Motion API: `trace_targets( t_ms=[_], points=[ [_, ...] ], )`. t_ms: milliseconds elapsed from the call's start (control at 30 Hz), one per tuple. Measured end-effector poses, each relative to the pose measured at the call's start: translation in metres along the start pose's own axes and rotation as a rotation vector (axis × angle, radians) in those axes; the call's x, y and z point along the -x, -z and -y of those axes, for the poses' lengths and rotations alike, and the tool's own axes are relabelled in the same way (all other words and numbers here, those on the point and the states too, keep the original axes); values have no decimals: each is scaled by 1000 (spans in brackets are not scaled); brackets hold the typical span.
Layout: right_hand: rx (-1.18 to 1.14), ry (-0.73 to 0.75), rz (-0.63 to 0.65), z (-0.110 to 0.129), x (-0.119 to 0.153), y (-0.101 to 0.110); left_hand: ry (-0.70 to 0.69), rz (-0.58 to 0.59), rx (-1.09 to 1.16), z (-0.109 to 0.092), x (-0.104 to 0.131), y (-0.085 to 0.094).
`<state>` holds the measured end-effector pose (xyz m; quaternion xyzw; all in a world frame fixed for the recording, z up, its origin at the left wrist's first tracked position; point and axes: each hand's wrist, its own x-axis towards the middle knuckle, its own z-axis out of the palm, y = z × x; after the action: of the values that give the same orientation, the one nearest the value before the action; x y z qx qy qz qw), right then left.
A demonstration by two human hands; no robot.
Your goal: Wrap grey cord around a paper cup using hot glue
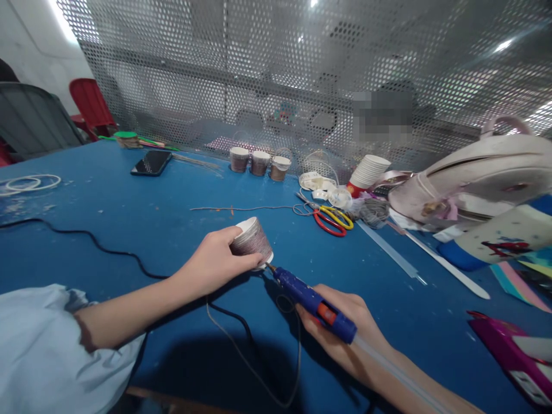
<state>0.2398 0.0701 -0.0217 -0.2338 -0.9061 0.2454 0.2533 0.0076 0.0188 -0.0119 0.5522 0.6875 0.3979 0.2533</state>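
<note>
Just below centre, toward six o'clock: wrapped cup in your left hand; glue gun gripped in your right hand, nozzle at the rim. Likely light, crushable paper; pinch gently at the stiffer rims.

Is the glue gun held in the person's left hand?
No, the right hand holds the glue gun, while the left hand grips the cord-wrapped cup.
</note>
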Motion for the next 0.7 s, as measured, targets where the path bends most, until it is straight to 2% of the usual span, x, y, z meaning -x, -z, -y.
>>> trace_targets(
  t_ms=[367,700],
  points=[
    [-39,-18,22,2,4,-4,14,7,12,-1,0,0],
    [13,-26,-21,1,1,1,20,-3,-12,-1,0,1]
  ],
)
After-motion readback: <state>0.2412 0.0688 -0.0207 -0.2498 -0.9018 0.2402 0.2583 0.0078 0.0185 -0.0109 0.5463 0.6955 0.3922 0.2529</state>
